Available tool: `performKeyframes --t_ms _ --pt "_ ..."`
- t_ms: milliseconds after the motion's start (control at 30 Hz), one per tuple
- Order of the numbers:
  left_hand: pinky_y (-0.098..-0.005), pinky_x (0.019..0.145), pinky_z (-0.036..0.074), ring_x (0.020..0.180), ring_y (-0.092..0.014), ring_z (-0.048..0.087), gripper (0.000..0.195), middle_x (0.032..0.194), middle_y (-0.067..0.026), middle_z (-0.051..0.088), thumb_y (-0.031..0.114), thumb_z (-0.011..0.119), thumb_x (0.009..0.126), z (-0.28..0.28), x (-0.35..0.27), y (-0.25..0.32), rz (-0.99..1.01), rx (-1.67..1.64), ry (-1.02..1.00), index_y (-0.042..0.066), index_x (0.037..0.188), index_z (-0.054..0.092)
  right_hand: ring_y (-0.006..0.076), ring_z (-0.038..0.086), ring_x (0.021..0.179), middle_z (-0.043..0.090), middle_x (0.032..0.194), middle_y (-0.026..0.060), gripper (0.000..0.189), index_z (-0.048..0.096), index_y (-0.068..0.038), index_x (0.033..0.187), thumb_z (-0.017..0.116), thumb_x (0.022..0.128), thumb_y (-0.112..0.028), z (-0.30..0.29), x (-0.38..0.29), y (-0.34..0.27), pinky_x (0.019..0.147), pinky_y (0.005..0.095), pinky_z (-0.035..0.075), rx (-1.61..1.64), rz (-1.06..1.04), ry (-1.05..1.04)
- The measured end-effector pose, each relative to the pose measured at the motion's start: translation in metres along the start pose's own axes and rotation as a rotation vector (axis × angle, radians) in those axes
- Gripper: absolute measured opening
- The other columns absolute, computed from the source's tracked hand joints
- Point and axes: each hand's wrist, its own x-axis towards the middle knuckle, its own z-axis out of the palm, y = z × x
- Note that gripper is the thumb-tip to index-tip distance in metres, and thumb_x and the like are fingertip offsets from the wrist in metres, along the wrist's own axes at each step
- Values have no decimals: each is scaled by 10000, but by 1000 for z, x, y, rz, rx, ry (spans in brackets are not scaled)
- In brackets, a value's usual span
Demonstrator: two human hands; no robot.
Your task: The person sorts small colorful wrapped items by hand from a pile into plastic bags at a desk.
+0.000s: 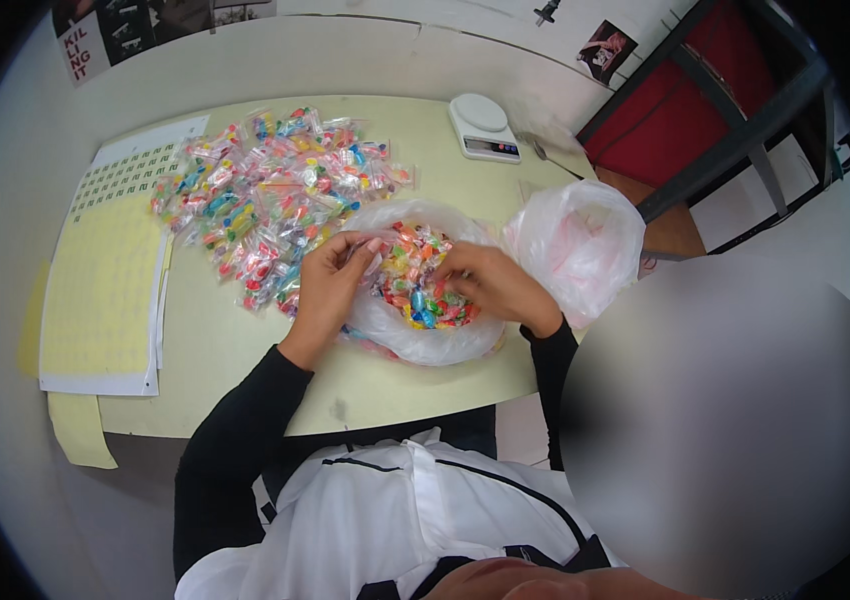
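My left hand (335, 281) pinches a small clear plastic bag (372, 251) at the left rim of a white plastic bag (429, 349). Loose wrapped candies (425, 300) in many colours fill this open bag. Over its right side, my right hand (489, 281) reaches into the candies with bent fingers; whether it holds one I cannot tell. Beyond my left hand spreads a wide pile of small clear bags of candies (267, 202). To the right of my right hand stands a second white plastic bag (579, 240) with pinkish clear plastic inside.
A white kitchen scale (485, 127) sits at the back of the table (230, 409), with a spoon (556, 159) beside it. Label sheets (110, 300), partly yellow backing, lie at the left edge. A dark metal frame (740, 142) stands at right. A blurred round area covers the lower right.
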Motion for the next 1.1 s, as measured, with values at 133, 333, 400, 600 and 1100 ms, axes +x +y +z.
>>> performKeyframes --t_ms 133,333,400,600,1100 --pt "-190 668 442 766 -28 560 194 874 11 668 141 657 944 -1 3 -6 -19 -17 -10 -22 1045 683 304 636 932 649 983 152 187 662 9 984 617 810 61 6 5 23 817 357 507 -321 18 209" --pt "-192 672 442 772 -28 558 193 879 11 669 134 652 943 -2 2 -5 0 -25 -21 -24 1049 684 323 617 946 639 1008 149 159 678 -1 958 608 818 30 5 0 12 834 392 497 -169 -125 23" --pt "-192 674 443 776 -28 559 193 885 9 671 132 652 942 -2 1 -5 -3 -10 -22 -25 1050 684 334 599 965 623 1033 144 158 684 -18 973 622 829 -7 -6 -1 21 849 402 484 -186 -2 -15" --pt "-198 663 442 772 -26 558 199 897 5 678 140 653 943 -1 2 -8 11 -2 -32 -23 1052 687 328 600 934 598 968 129 172 678 -45 1000 640 832 -51 25 8 19 815 398 487 -426 -62 269" --pt "-198 622 418 685 -25 519 209 801 23 662 196 710 908 -9 7 -8 -100 -178 -53 0 978 730 161 623 815 649 963 78 187 617 -1 1019 692 852 -42 -15 16 -18 730 289 500 17 13 250"
